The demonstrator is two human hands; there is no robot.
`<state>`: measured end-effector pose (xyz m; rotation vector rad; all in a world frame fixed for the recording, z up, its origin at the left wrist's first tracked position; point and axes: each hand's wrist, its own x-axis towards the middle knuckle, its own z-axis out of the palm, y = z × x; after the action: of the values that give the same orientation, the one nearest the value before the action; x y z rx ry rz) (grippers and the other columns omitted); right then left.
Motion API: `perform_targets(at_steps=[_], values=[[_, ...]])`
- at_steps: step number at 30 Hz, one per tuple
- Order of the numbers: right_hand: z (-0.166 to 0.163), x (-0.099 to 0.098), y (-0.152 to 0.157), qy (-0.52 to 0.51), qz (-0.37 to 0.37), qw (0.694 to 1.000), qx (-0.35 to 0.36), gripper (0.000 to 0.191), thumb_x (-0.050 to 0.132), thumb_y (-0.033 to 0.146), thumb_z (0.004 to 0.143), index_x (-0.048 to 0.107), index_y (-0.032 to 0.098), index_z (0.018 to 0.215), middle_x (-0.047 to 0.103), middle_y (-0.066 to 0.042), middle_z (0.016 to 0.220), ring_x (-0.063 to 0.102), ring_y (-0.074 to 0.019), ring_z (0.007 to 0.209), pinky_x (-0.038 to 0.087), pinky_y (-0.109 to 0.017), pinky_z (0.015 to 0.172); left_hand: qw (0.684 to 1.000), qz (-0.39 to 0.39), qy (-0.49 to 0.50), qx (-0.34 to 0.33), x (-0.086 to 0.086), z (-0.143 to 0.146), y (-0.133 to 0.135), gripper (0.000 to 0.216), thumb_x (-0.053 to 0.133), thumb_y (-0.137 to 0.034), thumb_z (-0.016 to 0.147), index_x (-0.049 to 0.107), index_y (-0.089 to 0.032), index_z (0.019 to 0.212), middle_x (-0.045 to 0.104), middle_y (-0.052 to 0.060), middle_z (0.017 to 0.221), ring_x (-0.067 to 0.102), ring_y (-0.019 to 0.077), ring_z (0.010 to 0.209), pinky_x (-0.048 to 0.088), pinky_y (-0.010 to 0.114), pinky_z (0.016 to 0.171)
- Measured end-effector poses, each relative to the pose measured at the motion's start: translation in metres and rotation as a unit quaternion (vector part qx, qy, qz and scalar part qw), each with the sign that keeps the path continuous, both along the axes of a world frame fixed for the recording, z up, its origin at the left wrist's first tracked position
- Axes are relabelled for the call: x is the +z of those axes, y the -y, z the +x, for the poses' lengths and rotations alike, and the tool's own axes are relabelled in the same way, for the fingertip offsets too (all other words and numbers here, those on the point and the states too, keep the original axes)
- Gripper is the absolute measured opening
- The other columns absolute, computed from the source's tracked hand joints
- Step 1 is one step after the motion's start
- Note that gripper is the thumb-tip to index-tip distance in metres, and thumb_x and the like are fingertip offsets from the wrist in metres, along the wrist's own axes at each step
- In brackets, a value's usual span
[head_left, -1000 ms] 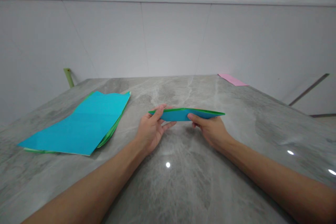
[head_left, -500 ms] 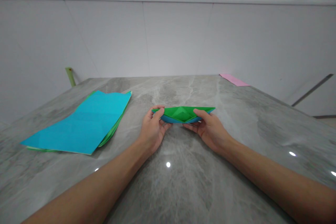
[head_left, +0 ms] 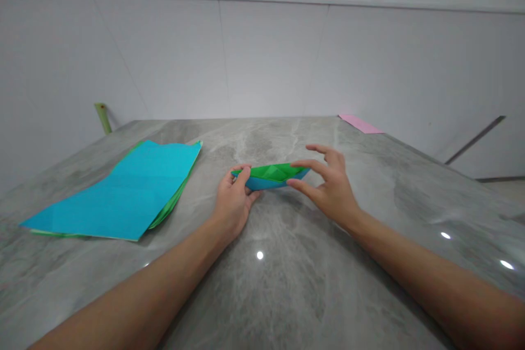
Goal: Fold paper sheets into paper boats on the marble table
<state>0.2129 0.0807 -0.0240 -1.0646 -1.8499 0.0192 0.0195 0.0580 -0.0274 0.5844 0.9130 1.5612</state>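
A folded paper boat (head_left: 268,181), green inside and blue outside, is held just above the grey marbled table. My left hand (head_left: 233,194) grips its left end, thumb on the near side and fingers behind and below. At the right end my right hand (head_left: 330,186) has its thumb against the blue near side and its index finger over the green top edge. The other fingers of that hand are raised and spread away from the paper. A small green peak rises in the middle of the boat.
On the left of the table (head_left: 270,284) lies a stack of blue and green paper sheets (head_left: 118,191), its edges curled. A pink sheet (head_left: 361,123) rests at the far right edge. Behind the table stands a white wall (head_left: 266,60), with a light green object (head_left: 102,117) near the left corner.
My right hand has turned and lifted, changing its hold from cradling the boat's underside to thumb and index finger at its edge. The boat has tilted slightly; my left hand keeps its grip.
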Motion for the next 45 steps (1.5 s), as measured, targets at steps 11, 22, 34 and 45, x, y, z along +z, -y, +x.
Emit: perform_targets(at_steps=[11,22,34,45], values=[[0.043,0.003,-0.034,0.220,-0.028,0.943,-0.247,0.017,0.059,0.027,0.089,0.075,0.023,0.092,0.067,-0.010,0.114,0.051,-0.0334,0.113,0.015,-0.072,0.106,0.997,-0.027,-0.038,-0.068,0.002,-0.004,0.001,0.018,0.064,-0.019,0.086,0.056,-0.018,0.102,0.067,0.011,0.101,0.067,0.0229,0.096,0.049,0.043,0.093],[0.089,-0.007,-0.060,0.189,-0.130,0.911,-0.342,0.023,0.057,0.030,0.086,0.075,0.020,0.097,0.065,-0.015,0.110,0.047,-0.0394,0.116,0.016,-0.075,0.100,0.995,-0.007,-0.060,-0.080,0.004,-0.004,0.005,0.027,0.067,-0.018,0.075,0.058,-0.018,0.100,0.066,0.011,0.100,0.065,0.0244,0.097,0.048,0.043,0.091],[0.074,0.002,-0.050,0.144,-0.071,0.919,-0.360,0.037,0.058,0.027,0.081,0.068,0.016,0.115,0.060,-0.019,0.114,0.046,-0.0401,0.116,0.018,-0.074,0.100,0.972,0.053,-0.206,-0.102,-0.004,-0.001,0.005,0.016,0.067,-0.014,0.072,0.067,-0.018,0.087,0.066,0.007,0.090,0.062,0.0194,0.086,0.047,0.034,0.085],[0.016,-0.016,-0.021,0.189,0.023,0.979,0.068,0.023,0.052,0.017,0.085,0.069,0.023,0.100,0.066,-0.008,0.092,0.059,-0.0251,0.090,0.045,-0.043,0.086,0.704,0.094,-0.702,-0.057,0.016,-0.050,-0.004,0.011,0.069,-0.016,0.065,0.070,-0.021,0.075,0.066,0.011,0.090,0.059,0.0349,0.104,0.036,0.045,0.105]])
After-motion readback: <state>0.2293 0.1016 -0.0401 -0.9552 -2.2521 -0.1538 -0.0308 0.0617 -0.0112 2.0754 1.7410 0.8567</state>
